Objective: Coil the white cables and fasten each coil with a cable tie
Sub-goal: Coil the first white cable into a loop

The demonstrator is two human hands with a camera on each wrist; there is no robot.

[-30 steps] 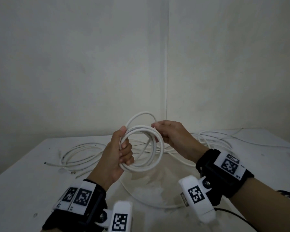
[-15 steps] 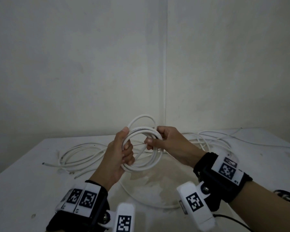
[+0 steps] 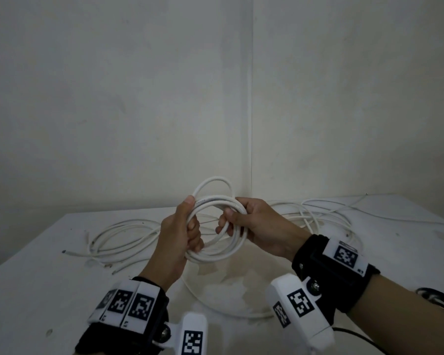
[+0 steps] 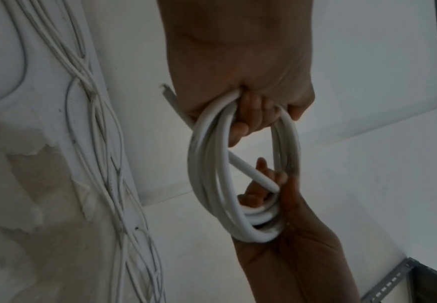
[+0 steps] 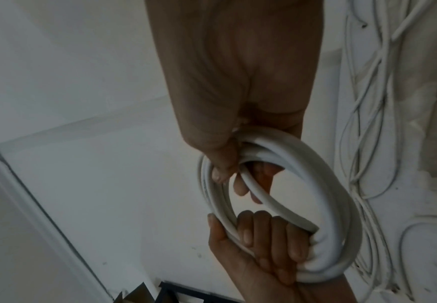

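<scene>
A thick white cable coil [image 3: 215, 254] of several loops is held up above the table, between both hands. My left hand [image 3: 182, 234] grips its left side, fingers curled round the bundle [image 5: 277, 252], thumb on top. My right hand [image 3: 251, 221] holds the right side, and its fingers [image 5: 240, 188] pinch one strand that crosses the inside of the coil [image 4: 248, 170]. One loose loop [image 3: 213, 183] sticks up above the bundle. No cable tie shows in any view.
Loose white cables [image 3: 123, 239] lie spread on the white table [image 3: 36, 278] at the left, and more thin cables [image 3: 318, 213] trail off to the right. One strand curves along the table under the hands [image 3: 228, 311]. Two walls meet in a corner behind.
My right hand has moved from the coil's top right edge into the ring and now pinches a strand across its inside. The left hand's grip is unchanged.
</scene>
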